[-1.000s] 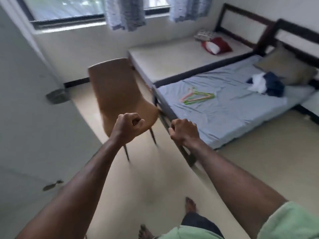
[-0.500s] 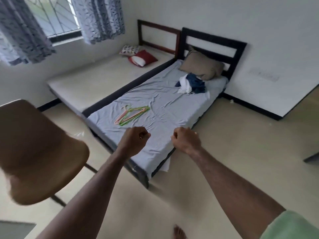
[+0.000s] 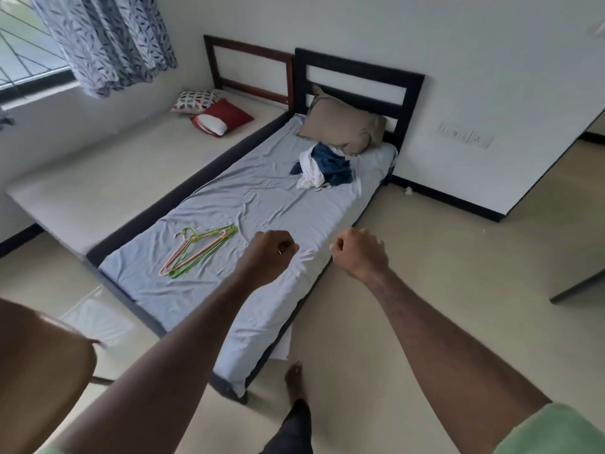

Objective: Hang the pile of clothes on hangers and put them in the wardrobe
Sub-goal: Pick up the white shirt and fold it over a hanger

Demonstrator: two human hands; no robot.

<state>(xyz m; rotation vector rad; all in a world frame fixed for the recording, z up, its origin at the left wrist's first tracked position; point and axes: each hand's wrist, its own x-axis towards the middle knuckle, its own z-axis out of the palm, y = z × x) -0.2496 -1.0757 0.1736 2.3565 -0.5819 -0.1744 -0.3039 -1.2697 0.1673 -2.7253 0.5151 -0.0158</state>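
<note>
— Where are the clothes?

— A crumpled pile of white and dark-blue clothes (image 3: pixel 322 168) lies on the pale-blue bedsheet (image 3: pixel 262 204), up at about one o'clock, just below the tan pillow (image 3: pixel 343 127) by the dark wooden headboard (image 3: pixel 360 72).

— And the hangers?

— A small bunch of green and pink plastic hangers (image 3: pixel 196 252) lies flat on the same sheet, at ten o'clock from the hands, well apart from the pile.

— What are the hands doing?

— Both are held out in front. The left hand (image 3: pixel 273 253) is curled into a fist over the bed's near edge, holding nothing. The right hand (image 3: pixel 360 253), at three o'clock from it, is fisted too, and empty.

— Anything else?

— A brown moulded chair (image 3: pixel 39 371) at seven o'clock, a red cushion (image 3: pixel 226 117) on the bare mattress (image 3: pixel 114 178) at eleven, patterned curtains (image 3: pixel 108 37) above.
</note>
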